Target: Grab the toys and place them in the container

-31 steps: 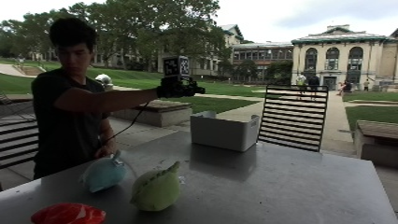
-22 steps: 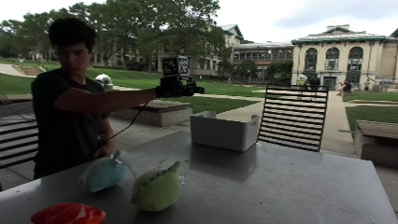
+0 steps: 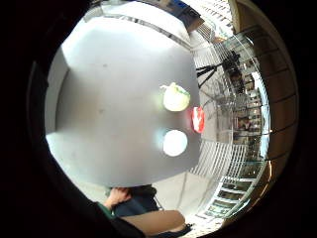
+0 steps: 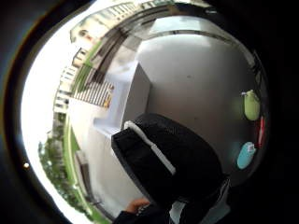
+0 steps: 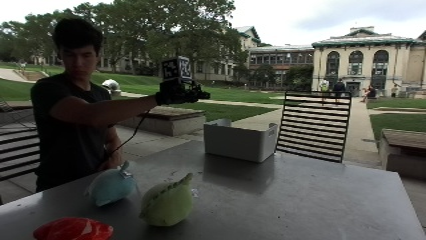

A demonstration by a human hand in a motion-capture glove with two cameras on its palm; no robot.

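A: Three toys lie on the counter (image 5: 319, 200), as far as we can see, all bunched at the corner farthest from the container (image 5: 239, 141): a light blue toy (image 5: 112, 186), a green toy (image 5: 166, 204) just beside it, and a red toy (image 5: 73, 229) right at the counter's near edge.

B: We agree. And the container sits at the far edge, open side up, with a long bare stretch of counter between it and the green toy.

A: Where do we place the hand (image 5: 176, 92)?

B: Raised in the air, short of the container on the person's side and well above it. The arm is stretched out from the shoulder.

A: Is it holding anything?

B: From the outside view we cannot tell how the fingers stand. In the thumb-side palm view the black glove blocks the middle, and no toy shows against it.

A: Beyond the container's far side stands a black slatted chair back (image 5: 313, 126).
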